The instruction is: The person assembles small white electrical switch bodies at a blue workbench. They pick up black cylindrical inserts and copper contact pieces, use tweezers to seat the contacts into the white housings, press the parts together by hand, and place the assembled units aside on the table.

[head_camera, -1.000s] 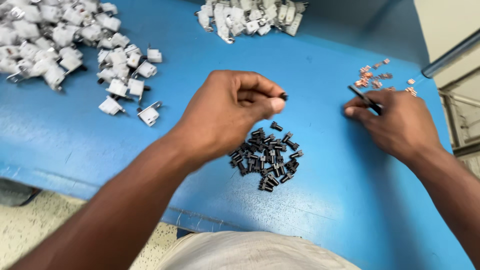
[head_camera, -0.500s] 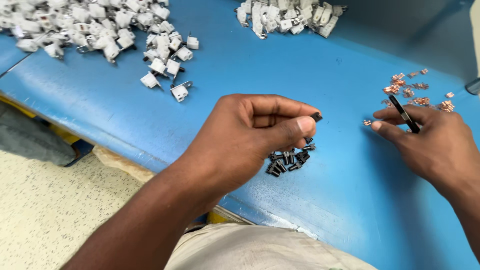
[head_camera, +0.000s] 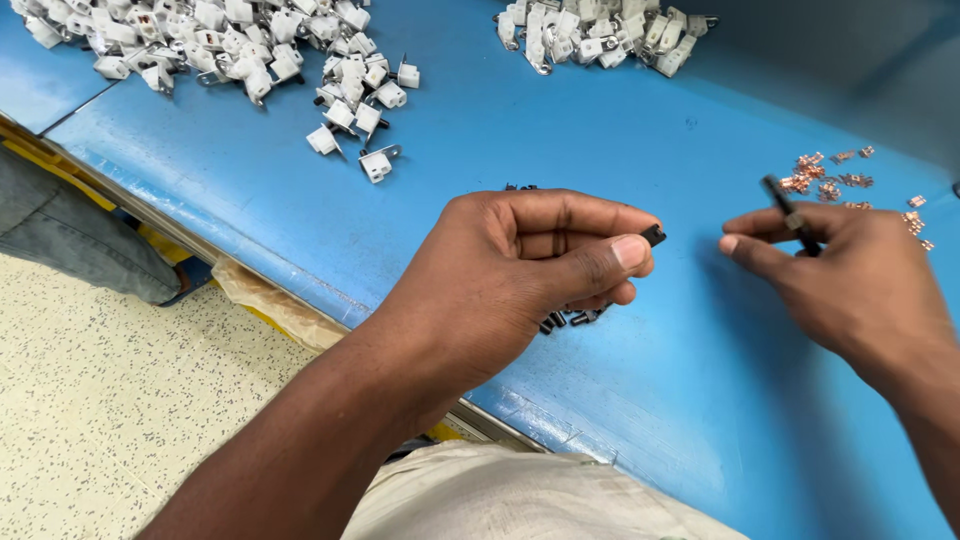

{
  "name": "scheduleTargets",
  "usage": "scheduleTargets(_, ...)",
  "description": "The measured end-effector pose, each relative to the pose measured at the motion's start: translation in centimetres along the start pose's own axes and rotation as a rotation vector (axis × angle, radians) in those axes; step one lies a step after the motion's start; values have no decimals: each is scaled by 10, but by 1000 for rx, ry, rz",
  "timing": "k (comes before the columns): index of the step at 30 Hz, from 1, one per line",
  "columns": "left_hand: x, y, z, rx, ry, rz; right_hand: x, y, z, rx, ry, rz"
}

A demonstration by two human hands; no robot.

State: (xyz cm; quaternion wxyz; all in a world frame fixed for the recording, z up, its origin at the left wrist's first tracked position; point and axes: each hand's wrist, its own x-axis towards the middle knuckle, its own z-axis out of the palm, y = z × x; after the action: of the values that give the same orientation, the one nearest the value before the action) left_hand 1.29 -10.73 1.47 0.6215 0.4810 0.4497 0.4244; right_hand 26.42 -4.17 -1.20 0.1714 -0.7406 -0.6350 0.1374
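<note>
My left hand (head_camera: 520, 265) hovers over the blue table (head_camera: 560, 130), pinching one small black part (head_camera: 653, 235) between thumb and forefinger. Under that hand lies a heap of the same small black parts (head_camera: 565, 318), mostly hidden by it. My right hand (head_camera: 850, 280) is just to the right, a short gap away, and holds a thin black tool (head_camera: 790, 212) between its fingers. Beyond the right hand, a scatter of tiny copper pieces (head_camera: 830, 180) lies on the table.
A big pile of white plastic housings (head_camera: 230, 50) covers the far left of the table, with a smaller pile (head_camera: 600, 35) at the far middle. The table's front edge (head_camera: 250, 270) runs diagonally; speckled floor (head_camera: 120, 400) lies below it.
The view has shifted so the table sits further right and up. My left hand still pinches the black part. My right hand has drawn closer to the left, the tool still in it.
</note>
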Motion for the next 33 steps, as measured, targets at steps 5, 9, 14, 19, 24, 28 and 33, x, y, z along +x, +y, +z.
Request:
scheduleTargets(5, 8, -3, -5, -112, -131, 51, -30, -18, -23, 398, -1, -177)
scheduleTargets(9, 17, -4, -15, -119, -191, 61, -44, -33, -33, 501, -32, -273)
scheduleTargets(14, 27, -7, -22, -84, -256, 39, -42, -42, -37, 464, -69, -409)
scheduleTargets(19, 38, -8, -35, -128, -360, 77, -36, -46, -39, 340, -83, -496)
scheduleTargets(24, 46, -7, -46, -66, -401, 10, -35, -47, -38, 317, -104, -287)
scheduleTargets(28, 47, -8, -46, 10, -376, -16, -38, -39, -33, 358, -143, -313)
scheduleTargets(33, 50, -9, -39, -49, -437, -29, -36, -19, -28, 268, -131, -197)
